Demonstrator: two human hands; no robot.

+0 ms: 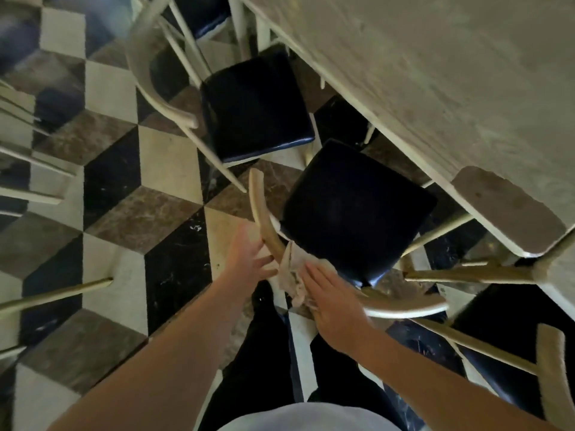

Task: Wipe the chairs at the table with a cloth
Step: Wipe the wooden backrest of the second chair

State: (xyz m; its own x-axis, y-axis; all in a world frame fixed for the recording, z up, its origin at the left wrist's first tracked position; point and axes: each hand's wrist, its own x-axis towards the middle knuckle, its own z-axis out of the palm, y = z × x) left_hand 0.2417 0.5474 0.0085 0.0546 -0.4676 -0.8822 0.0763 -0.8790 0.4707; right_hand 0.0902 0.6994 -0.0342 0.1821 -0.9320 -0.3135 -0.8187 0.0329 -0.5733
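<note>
The pale crumpled cloth (pixel 292 275) is draped over the curved cream wooden backrest (pixel 267 225) of the near chair with the dark padded seat (pixel 354 213). The right hand (pixel 333 303) presses it flat with straight fingers. Just left of the cloth, the left hand (pixel 249 256) rests on the rail, fingers extended. A 2nd dark-seated chair (pixel 255 107) stands farther along the cream table (pixel 435 73).

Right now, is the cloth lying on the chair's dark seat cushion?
No: the cloth is draped over the curved backrest rail of the nearest chair, pressed there by the right hand, clear of the cushion.
</note>
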